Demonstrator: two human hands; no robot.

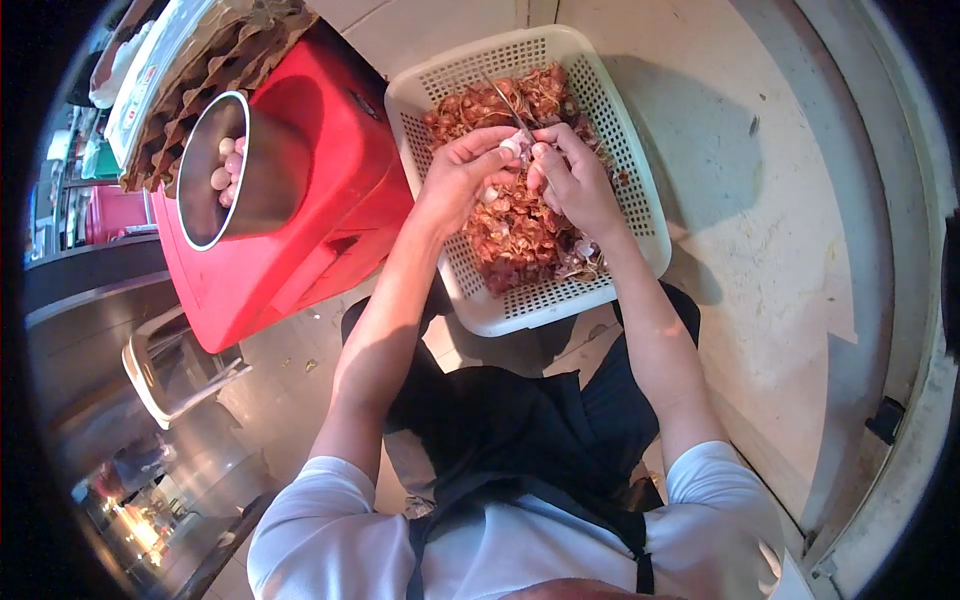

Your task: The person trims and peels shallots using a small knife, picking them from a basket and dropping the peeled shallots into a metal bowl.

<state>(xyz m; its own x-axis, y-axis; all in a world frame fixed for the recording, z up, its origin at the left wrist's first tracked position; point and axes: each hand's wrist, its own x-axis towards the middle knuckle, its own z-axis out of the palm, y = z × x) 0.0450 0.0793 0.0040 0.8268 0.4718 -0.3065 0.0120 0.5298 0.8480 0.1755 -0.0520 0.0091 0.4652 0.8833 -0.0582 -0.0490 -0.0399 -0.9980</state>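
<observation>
My left hand pinches a small pale shallot between thumb and fingertips, above a white plastic basket. Close against it, my right hand is closed on a small knife; its thin blade points up and away from me. The handle is hidden in the fingers. Below both hands, the basket holds a heap of reddish-brown shallots and loose papery skins. A few pale bits lie among the skins just beneath my fingers.
To the left, a steel pot with several peeled pink shallots rests on a red plastic box. Cardboard egg trays lie behind it. A pale wall panel stands at the right. Steel kitchen shelving is at the far left.
</observation>
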